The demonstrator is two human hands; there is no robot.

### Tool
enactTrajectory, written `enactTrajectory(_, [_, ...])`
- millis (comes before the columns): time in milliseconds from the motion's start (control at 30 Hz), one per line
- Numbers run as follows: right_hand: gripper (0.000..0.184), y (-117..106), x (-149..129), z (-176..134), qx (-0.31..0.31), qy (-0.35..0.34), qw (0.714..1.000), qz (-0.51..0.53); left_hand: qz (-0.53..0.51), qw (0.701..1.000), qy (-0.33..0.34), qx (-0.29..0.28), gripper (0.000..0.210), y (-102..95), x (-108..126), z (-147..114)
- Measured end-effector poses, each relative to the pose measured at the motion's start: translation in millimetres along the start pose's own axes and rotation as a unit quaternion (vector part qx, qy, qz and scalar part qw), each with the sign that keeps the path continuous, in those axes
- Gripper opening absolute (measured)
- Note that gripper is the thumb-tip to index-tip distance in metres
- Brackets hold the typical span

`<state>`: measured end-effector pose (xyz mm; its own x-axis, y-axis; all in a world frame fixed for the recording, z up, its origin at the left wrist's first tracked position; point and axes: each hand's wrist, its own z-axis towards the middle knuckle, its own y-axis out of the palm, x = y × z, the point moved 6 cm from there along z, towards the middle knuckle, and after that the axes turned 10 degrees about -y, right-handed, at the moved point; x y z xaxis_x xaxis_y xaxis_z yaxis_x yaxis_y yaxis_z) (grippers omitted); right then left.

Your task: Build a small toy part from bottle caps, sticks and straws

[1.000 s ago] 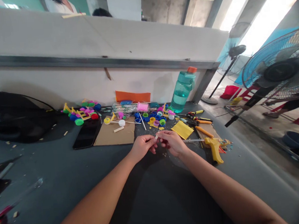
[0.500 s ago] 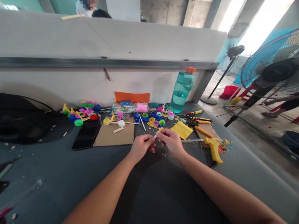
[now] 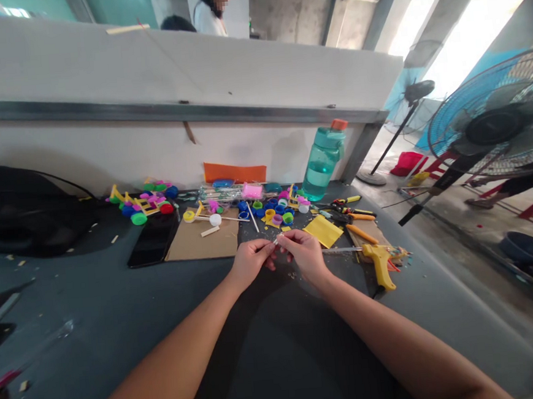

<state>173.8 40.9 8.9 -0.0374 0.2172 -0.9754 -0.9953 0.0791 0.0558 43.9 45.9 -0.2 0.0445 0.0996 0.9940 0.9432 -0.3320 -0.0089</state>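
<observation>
Left hand (image 3: 249, 260) and right hand (image 3: 304, 253) meet above the dark table (image 3: 119, 315), fingertips pinched narrow on both ends of a small white stick (image 3: 276, 242). Yellow glue gun (image 3: 381, 264) lies just right. No readable writing.

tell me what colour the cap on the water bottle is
Orange, on the translucent teal plastic water bottle; clearest in the head view.

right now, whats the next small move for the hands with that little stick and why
Probably keep both pinches and steady the small pale stick before anything else. The left hand and right hand each grip an end of it just above the dark table, so letting go could drop it among the scraps.
</observation>
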Motion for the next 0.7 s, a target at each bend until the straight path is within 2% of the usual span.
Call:
enactTrajectory(100, [0.025,2.0,-6.2,0.9,-0.017,0.001,1.0,-0.02,0.003,1.0,0.012,0.024,0.031,-6.0,-0.3,2.3])
enactTrajectory(200, [0.031,0.3,-24.0,4.0,-0.031,-0.018,0.998,-0.054,-0.04,0.996,0.009,0.084,0.029,-20.7,-3.5,6.2])
enactTrajectory(300, [0.032,-12.0,-59.4,7.8,-0.022,-0.087,0.99,-0.109,-0.087,0.986,-0.003,0.139,0.027,-34.2,-8.0,9.2])
enactTrajectory(400, [0.028,-35.2,-101.4,6.9,-0.018,-0.162,0.955,-0.246,-0.088,0.984,0.002,0.152,0.026,-38.1,-8.6,10.0])
enactTrajectory(467, [0.024,-57.0,-120.4,3.4,-0.022,-0.169,0.908,-0.383,-0.067,0.987,0.013,0.145,0.025,-36.8,-7.8,9.7])
enactTrajectory(500, [0.024,-70.5,-124.2,1.0,-0.025,-0.147,0.873,-0.464,-0.055,0.988,0.018,0.142,0.024,-35.8,-7.6,9.5])
enactTrajectory(600, [0.035,-122.6,-118.9,-11.4,0.01,-0.019,0.749,-0.663,-0.022,0.99,0.027,0.139,0.023,-34.0,-7.4,9.1])
enactTrajectory(667, [0.049,-155.3,-103.6,-24.0,0.025,0.078,0.674,-0.735,-0.011,0.99,0.035,0.136,0.022,-33.5,-6.3,8.8])
enactTrajectory(700, [0.054,-168.1,-93.8,-30.3,0.025,0.113,0.648,-0.753,-0.005,0.99,0.037,0.134,0.022,-33.1,-5.5,8.5])
